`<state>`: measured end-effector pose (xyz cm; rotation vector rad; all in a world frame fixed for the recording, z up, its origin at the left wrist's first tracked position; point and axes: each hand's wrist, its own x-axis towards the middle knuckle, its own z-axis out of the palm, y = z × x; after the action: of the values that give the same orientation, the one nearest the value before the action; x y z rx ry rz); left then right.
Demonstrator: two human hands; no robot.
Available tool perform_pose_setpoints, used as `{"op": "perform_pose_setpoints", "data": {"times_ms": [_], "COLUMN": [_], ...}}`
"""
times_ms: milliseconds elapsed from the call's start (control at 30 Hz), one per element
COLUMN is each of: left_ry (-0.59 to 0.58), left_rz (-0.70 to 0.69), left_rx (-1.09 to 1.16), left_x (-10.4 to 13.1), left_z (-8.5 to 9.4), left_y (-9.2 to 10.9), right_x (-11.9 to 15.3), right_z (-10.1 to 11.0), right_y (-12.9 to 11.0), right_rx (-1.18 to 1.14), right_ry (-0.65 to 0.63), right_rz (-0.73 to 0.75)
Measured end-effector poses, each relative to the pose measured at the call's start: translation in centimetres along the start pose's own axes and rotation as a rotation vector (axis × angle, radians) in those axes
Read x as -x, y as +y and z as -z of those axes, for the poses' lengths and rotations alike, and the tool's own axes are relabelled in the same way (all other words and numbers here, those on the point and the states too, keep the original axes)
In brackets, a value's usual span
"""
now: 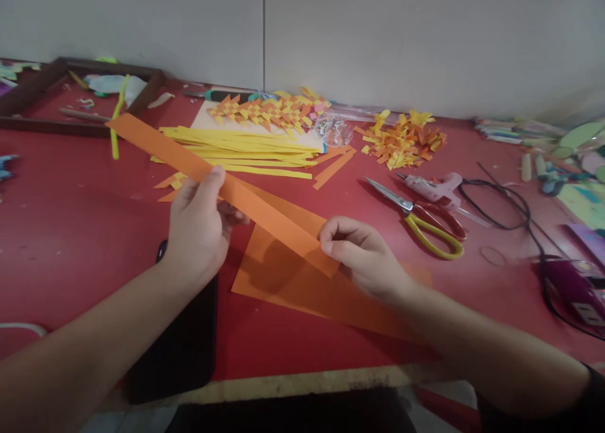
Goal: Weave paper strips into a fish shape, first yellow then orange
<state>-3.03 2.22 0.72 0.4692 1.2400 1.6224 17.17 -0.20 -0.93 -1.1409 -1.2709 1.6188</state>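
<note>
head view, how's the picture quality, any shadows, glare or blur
Head view: a soft shadow darkens the orange sheet beneath the raised orange strip; head view: a dull, pale sheen lies on the right part of the red tabletop; head view: the coloured sticks toward the right edge look soft.

The scissors (407,208) have shiny metal blades (385,193), with a smooth, dull paper strip (274,223) to their left and a plastic glue gun (443,192) behind them.

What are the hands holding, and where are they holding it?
An orange paper strip: the left hand pinches it near its middle, and the right hand grips it close to its right end.
</note>
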Motion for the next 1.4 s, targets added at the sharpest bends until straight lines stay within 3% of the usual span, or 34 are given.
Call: {"op": "perform_pose_setpoints", "data": {"times_ms": [167,367,433,500,567,633,767,900,1233,1400], "left_ry": [-0.017,0.121,0.082,-0.087,-0.327,-0.592,-0.81,-0.871,-0.611,-0.721], "left_rz": [0.013,0.211,0.271,0.368,0.571,0.671,0.803,0.795,0.49,0.504], "left_rx": [0.062,0.263,0.282,0.208,0.019,-0.113,-0.294,-0.324,-0.24,-0.294], "left_x": [-0.2,-1.0,-1.0,-0.5,0.5,1.6,3.0,2.9,1.6,1.8], "left_z": [0.4,0.0,0.0,0.1,0.3,0.5,0.7,0.8,0.7,0.8], "left_y": [0.8,0.9,0.9,0.7,0.3,-0.2,-0.7,-0.7,-1.6,-1.4], "right_x": [0.1,0.2,0.0,-0.2,-0.5,-0.6,-0.3,0.1,0.0,-0.1], "right_z": [0.5,0.5,0.6,0.8,0.9,0.8,0.1,-0.1,0.4,-0.2], "right_y": [0.2,-0.3,-0.8,-1.0,-0.9,-0.5,0.2,-0.1,0.1,-0.1], "right_rx": [-0.104,-0.383,-0.469,-0.499,-0.477,-0.396,-0.149,0.002,0.017,-0.011], "right_ry": [0.013,0.071,0.115,0.165,0.182,0.13,-0.049,-0.131,-0.168,-0.048], "right_rz": [-0.03,0.072,0.112,0.102,0.044,-0.034,-0.098,-0.101,-0.064,-0.027]}}
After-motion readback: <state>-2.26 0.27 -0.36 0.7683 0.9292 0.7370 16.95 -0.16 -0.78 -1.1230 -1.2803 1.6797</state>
